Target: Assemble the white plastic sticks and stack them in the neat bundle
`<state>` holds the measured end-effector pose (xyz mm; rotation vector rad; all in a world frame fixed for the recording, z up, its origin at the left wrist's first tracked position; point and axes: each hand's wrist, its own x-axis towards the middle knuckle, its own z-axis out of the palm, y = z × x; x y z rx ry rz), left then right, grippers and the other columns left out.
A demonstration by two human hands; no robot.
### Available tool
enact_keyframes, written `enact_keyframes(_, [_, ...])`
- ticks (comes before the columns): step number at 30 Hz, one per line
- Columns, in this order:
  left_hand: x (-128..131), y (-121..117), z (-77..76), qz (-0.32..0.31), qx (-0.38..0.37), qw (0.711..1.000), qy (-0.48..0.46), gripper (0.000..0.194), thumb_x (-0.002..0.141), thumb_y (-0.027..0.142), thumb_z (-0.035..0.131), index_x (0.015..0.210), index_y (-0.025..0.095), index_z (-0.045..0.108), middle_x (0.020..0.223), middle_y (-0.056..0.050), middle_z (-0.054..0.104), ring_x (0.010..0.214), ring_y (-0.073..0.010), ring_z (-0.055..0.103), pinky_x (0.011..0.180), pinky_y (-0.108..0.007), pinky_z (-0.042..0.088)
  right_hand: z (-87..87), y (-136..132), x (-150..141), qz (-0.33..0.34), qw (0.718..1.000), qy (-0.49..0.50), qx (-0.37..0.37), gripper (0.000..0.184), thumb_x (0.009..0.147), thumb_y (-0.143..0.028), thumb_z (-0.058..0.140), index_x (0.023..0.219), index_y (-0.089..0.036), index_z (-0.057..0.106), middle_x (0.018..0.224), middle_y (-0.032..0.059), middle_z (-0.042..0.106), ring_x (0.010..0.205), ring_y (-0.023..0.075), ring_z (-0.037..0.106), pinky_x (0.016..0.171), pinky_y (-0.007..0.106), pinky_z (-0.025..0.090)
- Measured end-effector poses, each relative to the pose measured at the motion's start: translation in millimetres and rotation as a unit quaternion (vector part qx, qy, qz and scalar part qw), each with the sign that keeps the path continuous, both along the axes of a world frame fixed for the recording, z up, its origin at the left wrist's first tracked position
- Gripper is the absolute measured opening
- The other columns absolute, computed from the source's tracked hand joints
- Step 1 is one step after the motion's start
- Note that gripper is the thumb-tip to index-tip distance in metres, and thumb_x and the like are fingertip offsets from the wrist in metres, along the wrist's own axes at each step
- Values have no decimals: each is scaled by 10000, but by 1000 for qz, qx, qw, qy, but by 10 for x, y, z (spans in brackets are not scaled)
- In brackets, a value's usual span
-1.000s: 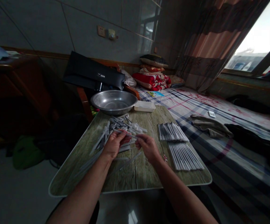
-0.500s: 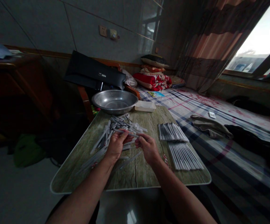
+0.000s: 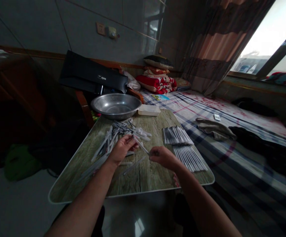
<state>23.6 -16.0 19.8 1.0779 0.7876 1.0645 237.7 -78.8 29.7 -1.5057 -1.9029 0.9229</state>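
Note:
A thin, pale, pen-like tube [image 3: 142, 146] slants between my two hands above the table. My left hand [image 3: 123, 149] pinches its upper left end between thumb and fingers. At the lower right end, the closed fingers of my right hand [image 3: 163, 156] grip it. A messy pile of similar pale tubes and dark thin sticks [image 3: 115, 131] lies beyond and beside my left hand. To the right of my right hand lie two neat rows: tubes with dark ends [image 3: 177, 135] at the back, and plain pale tubes [image 3: 189, 159] nearer me.
The wood-patterned table [image 3: 138, 184] bears a wide metal basin [image 3: 117, 107] and a shallow white tray [image 3: 149, 110] at its far edge. A bed with a checked sheet [image 3: 192, 112] adjoins on the right. Small reddish bits [image 3: 176, 180] lie near my right forearm.
The view has swung slightly right. My right hand has moved down and away from my left hand and turned over, so the tube between them now slants and more of it shows.

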Motion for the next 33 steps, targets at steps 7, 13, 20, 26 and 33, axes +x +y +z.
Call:
enact_keyframes(7, [-93,59,-20,79,5,997,22,476,626,442,810,955,152,626,760,-44,722,658,-150,664,561,-219,482,94,-433,565,-98,945,-312,11,228,811,-138,509,1027,-168,576,768,28,653,664,142,554,594,259,288])
enact_keyframes(13, [-87,63,-53,70,8,997,33,464,607,433,820,926,155,629,751,-50,723,637,-154,662,560,-229,487,57,-544,509,-125,889,-433,-77,192,848,-139,450,995,-185,565,908,102,700,768,200,656,572,287,278])
enact_keyframes(20, [-89,56,-26,65,14,998,21,406,632,397,812,912,154,647,755,-52,724,640,-150,660,566,-227,491,36,-478,464,-151,876,-444,-111,217,879,-192,445,1045,-175,582,937,149,717,858,260,701,623,289,388])
enact_keyframes(26, [-132,63,-9,81,18,997,7,368,637,368,805,896,153,655,736,-40,717,625,-140,655,557,-215,495,-27,-469,481,-136,872,-457,-109,247,871,-168,442,1042,-141,617,959,186,717,896,297,705,680,336,460])
enact_keyframes(33, [-200,89,18,132,1,991,-14,364,615,343,794,890,156,646,701,-16,698,587,-121,638,520,-194,487,7,-414,492,-110,868,-471,-111,210,875,-177,466,954,-137,657,954,186,725,896,295,709,669,330,457])
